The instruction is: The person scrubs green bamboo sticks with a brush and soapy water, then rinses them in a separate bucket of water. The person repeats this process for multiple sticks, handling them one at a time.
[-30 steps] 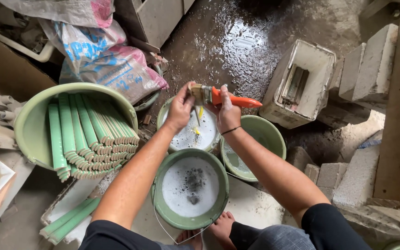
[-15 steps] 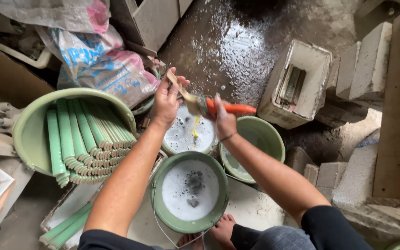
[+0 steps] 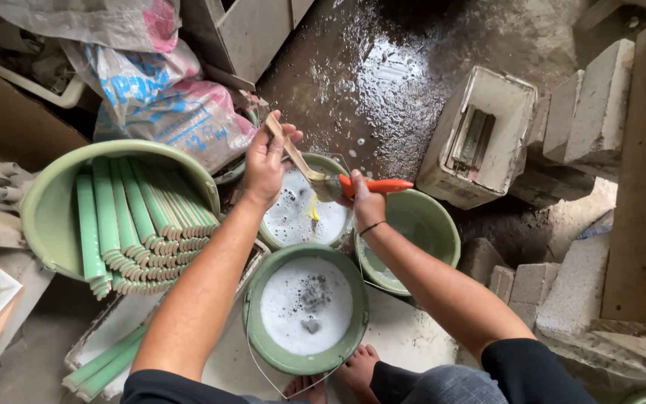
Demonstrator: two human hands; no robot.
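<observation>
Head view: the left hand grips a long tan strip by its far end, fingers clenched round it, and holds it slanting down over the far bucket of foamy white liquid. A second ago that strip lay nearly level, close above the foam; now its far end is tipped up and the hand has moved left and farther out. The right hand is closed on the orange handle of a brush, whose bristles meet the strip's lower end. The handle pointed right before and does so now, so the brush has stayed while the strip turned under it. A yellowish drip hangs below the bristles, over the foam. Near the person's feet sits a second bucket; at left a basin holds green strips.
</observation>
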